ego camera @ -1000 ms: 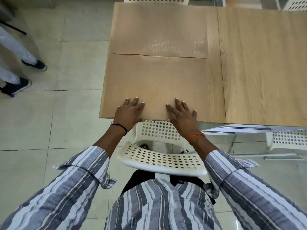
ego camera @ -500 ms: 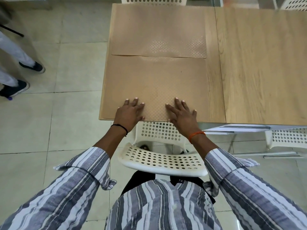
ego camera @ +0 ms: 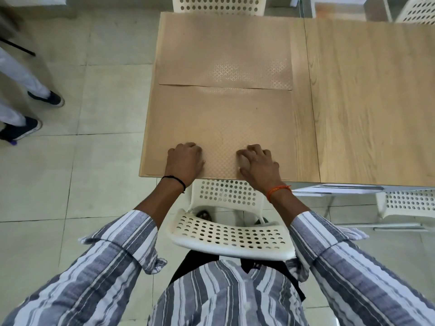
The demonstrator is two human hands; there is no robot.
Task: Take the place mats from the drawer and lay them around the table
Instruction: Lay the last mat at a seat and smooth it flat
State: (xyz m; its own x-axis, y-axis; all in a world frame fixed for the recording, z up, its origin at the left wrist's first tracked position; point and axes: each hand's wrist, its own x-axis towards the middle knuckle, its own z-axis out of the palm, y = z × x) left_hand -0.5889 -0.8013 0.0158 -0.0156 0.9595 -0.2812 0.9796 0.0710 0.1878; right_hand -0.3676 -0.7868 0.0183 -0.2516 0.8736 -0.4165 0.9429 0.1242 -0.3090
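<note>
Two tan place mats with a fine embossed pattern lie on the left end of the wooden table (ego camera: 367, 102). The far place mat (ego camera: 223, 43) sits at the table's far edge, and its near edge overlaps the near place mat (ego camera: 221, 123). The near mat reaches the table edge closest to me. My left hand (ego camera: 184, 161) and my right hand (ego camera: 259, 164) both rest on the near mat's front strip, about a hand's width apart. Their fingers are curled under, with the knuckles up. Neither hand visibly pinches the mat.
A white perforated chair (ego camera: 230, 236) stands between me and the table, pushed partly under it. Another white chair (ego camera: 219, 4) faces me at the far side, and one more (ego camera: 409, 203) is at the right. Another person's legs and shoes (ego camera: 21, 78) stand on the tiled floor at left.
Both hands lay flat with fingers spread on the near mat; now the fingers of both have curled in. The mats have not shifted.
</note>
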